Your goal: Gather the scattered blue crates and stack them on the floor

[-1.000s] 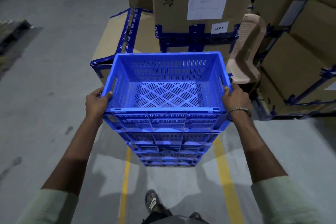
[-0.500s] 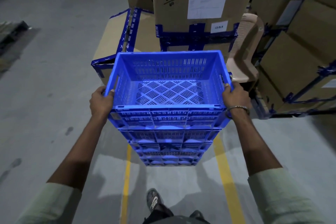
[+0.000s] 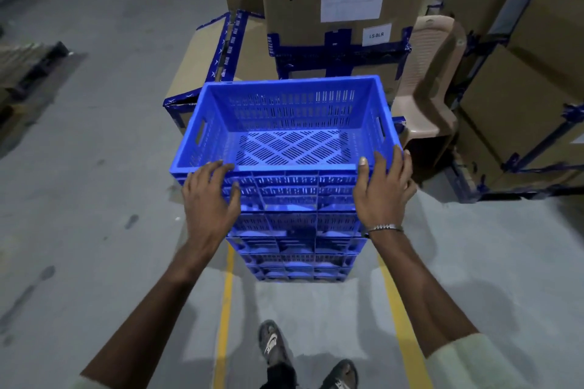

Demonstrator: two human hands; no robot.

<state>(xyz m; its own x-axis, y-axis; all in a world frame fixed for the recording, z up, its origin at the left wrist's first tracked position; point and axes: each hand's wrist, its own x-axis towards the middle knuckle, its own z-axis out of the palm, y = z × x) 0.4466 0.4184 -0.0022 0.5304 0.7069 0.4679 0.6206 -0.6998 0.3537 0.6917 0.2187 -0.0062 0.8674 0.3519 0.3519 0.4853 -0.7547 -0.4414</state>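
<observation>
On floor: we have the crate stack [image 3: 292,224] built.
Hands: left hand [image 3: 208,199] and right hand [image 3: 384,191] spread, resting on top crate [image 3: 284,133].
Left: unseen.

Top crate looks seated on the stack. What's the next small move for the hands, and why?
Probably lift both hands away. The top crate sits level on the stack, with the left hand and right hand spread at its near corners, not gripping the handle slots.

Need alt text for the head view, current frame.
Both hands, left hand and right hand, rest with spread fingers on the near rim of the top crate of a blue crate stack standing on the floor. Cardboard boxes and a chair stand behind.
</observation>
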